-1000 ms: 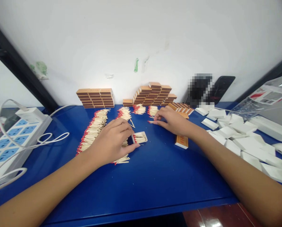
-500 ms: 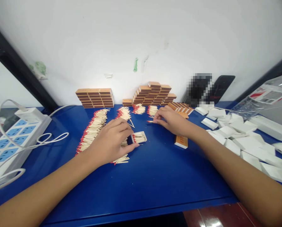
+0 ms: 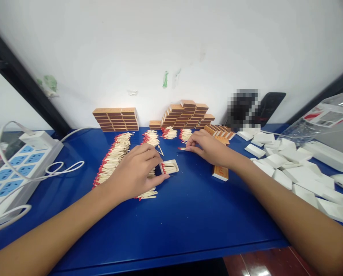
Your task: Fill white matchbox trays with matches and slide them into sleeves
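My left hand [image 3: 139, 168] curls at the left end of a small white matchbox tray [image 3: 175, 170], its thumb along the near side and fingers at the far side. Red-tipped matches [image 3: 169, 167] lie inside the tray. Beyond it to the right, my right hand [image 3: 204, 146] pinches a match [image 3: 182, 148] low over the blue table, the red head pointing left. A small match pile [image 3: 185, 135] lies just past those fingertips. Beneath my right wrist rests an orange matchbox [image 3: 220, 172]. Loose matches beside and under my left hand are partly hidden by it.
A long row of matches [image 3: 111, 159] lies left of my left hand. Matchboxes stand in a left stack [image 3: 115, 119] and a stepped stack [image 3: 185, 115] against the wall. White trays [image 3: 292, 165] are heaped at right; a power strip [image 3: 19, 165] with cables lies left.
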A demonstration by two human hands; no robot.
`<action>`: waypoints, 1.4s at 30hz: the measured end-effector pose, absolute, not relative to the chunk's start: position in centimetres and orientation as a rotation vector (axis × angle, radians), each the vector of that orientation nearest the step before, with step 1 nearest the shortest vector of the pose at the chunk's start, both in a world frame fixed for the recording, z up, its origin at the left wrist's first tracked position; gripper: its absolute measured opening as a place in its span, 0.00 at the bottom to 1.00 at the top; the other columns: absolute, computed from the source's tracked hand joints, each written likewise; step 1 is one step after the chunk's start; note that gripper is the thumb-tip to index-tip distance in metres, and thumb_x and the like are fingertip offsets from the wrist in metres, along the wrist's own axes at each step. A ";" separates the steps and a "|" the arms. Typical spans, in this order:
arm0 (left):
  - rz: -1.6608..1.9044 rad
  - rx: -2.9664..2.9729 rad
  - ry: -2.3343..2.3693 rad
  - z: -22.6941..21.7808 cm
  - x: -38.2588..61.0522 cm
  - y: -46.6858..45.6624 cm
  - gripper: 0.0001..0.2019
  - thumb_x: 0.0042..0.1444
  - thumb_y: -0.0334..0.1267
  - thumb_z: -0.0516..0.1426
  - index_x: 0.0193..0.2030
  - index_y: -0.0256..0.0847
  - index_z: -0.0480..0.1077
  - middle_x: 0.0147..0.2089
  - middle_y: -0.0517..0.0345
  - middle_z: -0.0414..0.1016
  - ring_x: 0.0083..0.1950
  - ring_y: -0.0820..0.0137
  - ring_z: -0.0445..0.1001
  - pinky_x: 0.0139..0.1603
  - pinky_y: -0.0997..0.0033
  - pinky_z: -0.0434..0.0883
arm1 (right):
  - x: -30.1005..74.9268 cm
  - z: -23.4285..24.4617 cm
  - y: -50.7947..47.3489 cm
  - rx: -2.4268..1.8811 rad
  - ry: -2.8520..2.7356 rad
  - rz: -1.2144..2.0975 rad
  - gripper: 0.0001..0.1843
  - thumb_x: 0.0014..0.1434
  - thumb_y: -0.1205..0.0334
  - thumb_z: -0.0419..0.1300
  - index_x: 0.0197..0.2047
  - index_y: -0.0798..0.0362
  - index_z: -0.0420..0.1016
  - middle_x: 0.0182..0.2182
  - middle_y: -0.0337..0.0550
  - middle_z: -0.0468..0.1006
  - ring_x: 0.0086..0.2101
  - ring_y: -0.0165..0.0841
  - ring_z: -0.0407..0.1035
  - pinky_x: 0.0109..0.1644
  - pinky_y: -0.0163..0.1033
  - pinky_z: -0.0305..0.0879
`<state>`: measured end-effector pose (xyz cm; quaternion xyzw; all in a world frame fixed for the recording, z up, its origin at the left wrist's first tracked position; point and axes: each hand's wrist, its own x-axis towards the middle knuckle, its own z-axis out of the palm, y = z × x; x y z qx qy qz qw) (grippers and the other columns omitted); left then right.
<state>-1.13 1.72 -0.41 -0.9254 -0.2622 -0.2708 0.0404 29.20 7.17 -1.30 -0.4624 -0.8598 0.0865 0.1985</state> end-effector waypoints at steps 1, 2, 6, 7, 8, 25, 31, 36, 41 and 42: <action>-0.826 -2.835 -0.802 -0.4 -1.1 1.7 0.11 0.65 0.45 0.65 0.44 0.37 0.79 0.45 0.48 0.82 0.52 0.56 0.77 0.53 0.53 0.78 | 29.2 -1.3 7.1 -1.293 -2.403 0.247 0.08 0.70 0.58 0.60 0.38 0.49 0.76 0.38 0.49 0.79 0.45 0.45 0.68 0.48 0.48 0.65; -0.823 -2.836 -0.804 -0.4 -1.1 1.7 0.11 0.65 0.45 0.66 0.44 0.37 0.79 0.45 0.48 0.82 0.52 0.56 0.77 0.53 0.53 0.78 | 29.2 -1.3 7.1 -1.290 -2.402 0.254 0.08 0.70 0.58 0.60 0.38 0.49 0.75 0.38 0.49 0.79 0.45 0.45 0.67 0.48 0.49 0.65; -0.823 -2.831 -0.826 -0.4 -1.1 1.8 0.11 0.65 0.45 0.66 0.44 0.38 0.79 0.46 0.48 0.82 0.52 0.56 0.77 0.53 0.53 0.77 | 29.1 -1.2 7.0 -1.270 -2.404 0.274 0.08 0.70 0.58 0.60 0.37 0.48 0.75 0.38 0.49 0.79 0.45 0.45 0.67 0.49 0.49 0.65; -0.821 -2.832 -0.831 -0.4 -1.2 1.8 0.11 0.65 0.45 0.66 0.44 0.39 0.79 0.46 0.48 0.82 0.52 0.57 0.77 0.53 0.53 0.77 | 29.1 -1.1 6.9 -1.267 -2.403 0.274 0.08 0.70 0.58 0.60 0.37 0.48 0.74 0.38 0.49 0.79 0.45 0.45 0.67 0.49 0.49 0.65; -0.818 -2.833 -0.834 -0.4 -1.2 1.8 0.11 0.65 0.45 0.66 0.44 0.39 0.79 0.46 0.48 0.82 0.52 0.57 0.77 0.54 0.53 0.77 | 29.1 -1.1 6.9 -1.265 -2.401 0.272 0.08 0.70 0.58 0.60 0.37 0.48 0.74 0.37 0.49 0.79 0.45 0.45 0.67 0.48 0.49 0.65; -0.820 -2.825 -0.822 -0.4 -1.2 1.8 0.12 0.65 0.46 0.66 0.44 0.38 0.80 0.46 0.48 0.82 0.51 0.57 0.77 0.53 0.53 0.77 | 29.0 -0.8 6.7 -1.271 -2.406 0.285 0.08 0.70 0.58 0.60 0.37 0.48 0.76 0.37 0.48 0.79 0.46 0.46 0.67 0.48 0.49 0.65; -0.814 -2.829 -0.827 -0.4 -1.2 1.8 0.12 0.65 0.46 0.65 0.44 0.37 0.80 0.46 0.48 0.82 0.52 0.57 0.77 0.53 0.54 0.77 | 28.9 -0.8 6.7 -1.296 -2.412 0.283 0.08 0.69 0.59 0.61 0.36 0.49 0.76 0.37 0.49 0.79 0.46 0.45 0.67 0.48 0.48 0.64; -0.812 -2.825 -0.820 -0.3 -1.2 1.8 0.12 0.65 0.46 0.66 0.44 0.37 0.80 0.45 0.48 0.82 0.51 0.57 0.77 0.53 0.55 0.77 | 28.9 -0.9 6.7 -1.273 -2.424 0.286 0.09 0.69 0.58 0.60 0.36 0.50 0.75 0.37 0.49 0.79 0.46 0.45 0.67 0.48 0.47 0.63; -0.812 -2.822 -0.814 -0.3 -1.2 1.8 0.13 0.66 0.46 0.65 0.44 0.37 0.80 0.45 0.48 0.82 0.51 0.57 0.77 0.53 0.54 0.77 | 28.9 -1.0 6.7 -1.266 -2.422 0.289 0.09 0.69 0.58 0.60 0.36 0.49 0.75 0.38 0.49 0.79 0.46 0.45 0.67 0.47 0.47 0.63; -0.811 -2.824 -0.816 -0.4 -1.2 1.8 0.13 0.66 0.46 0.65 0.44 0.37 0.80 0.45 0.48 0.82 0.51 0.57 0.77 0.52 0.54 0.77 | 28.9 -1.0 6.7 -1.265 -2.420 0.286 0.09 0.69 0.58 0.60 0.36 0.49 0.75 0.37 0.49 0.79 0.46 0.45 0.67 0.47 0.47 0.63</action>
